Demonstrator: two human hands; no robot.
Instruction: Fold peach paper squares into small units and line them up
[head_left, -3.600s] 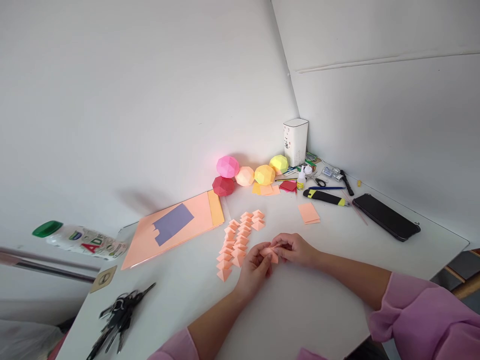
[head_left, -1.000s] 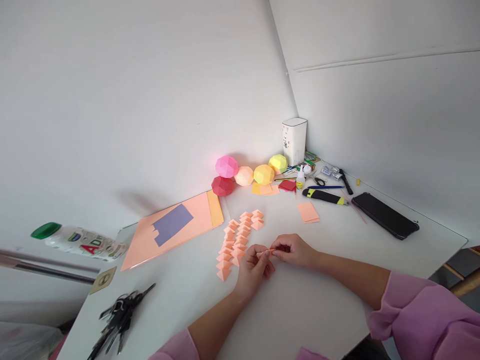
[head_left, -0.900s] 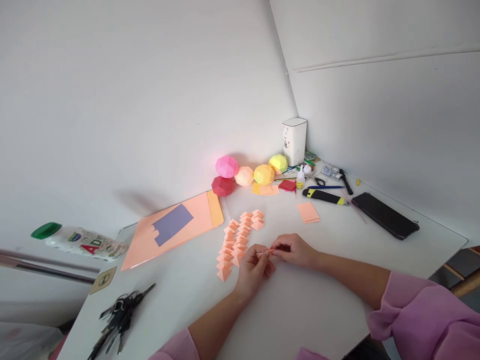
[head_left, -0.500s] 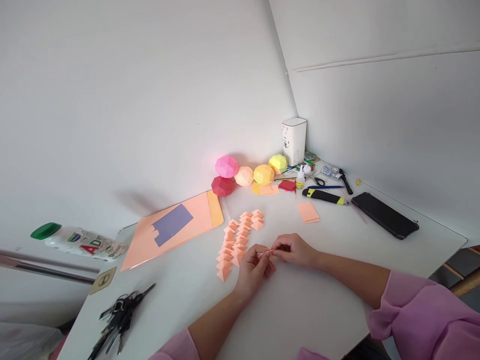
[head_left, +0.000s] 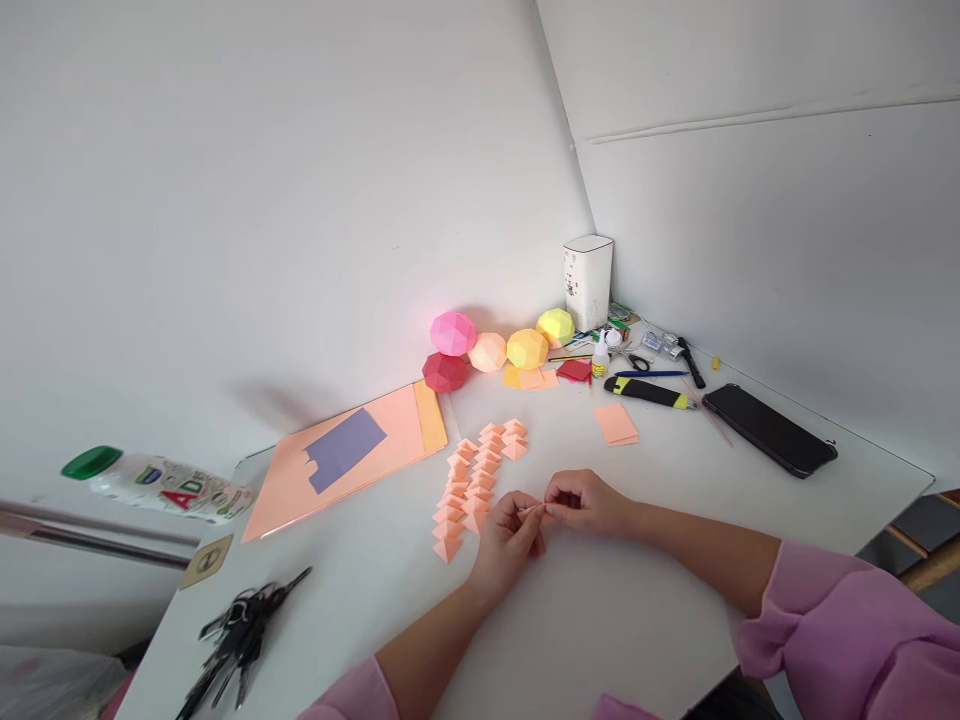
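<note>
head view: we see the left hand (head_left: 504,548) and the right hand (head_left: 589,503) nearly closed, both pinching one small peach paper piece (head_left: 529,510), partly hidden, just right of the rows of folded pieces (head_left: 486,466). behind these rows we see faceted balls (head_left: 487,352); left of the rows, large sheets (head_left: 399,428).

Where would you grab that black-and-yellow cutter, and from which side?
Probably by the middle of the cutter's black handle: it lies flat, its long body offers plenty to hold, and the narrow tip points right, away from that spot. The right hand would likely do best from above and the near side, since the blue pen lies just behind.
</note>
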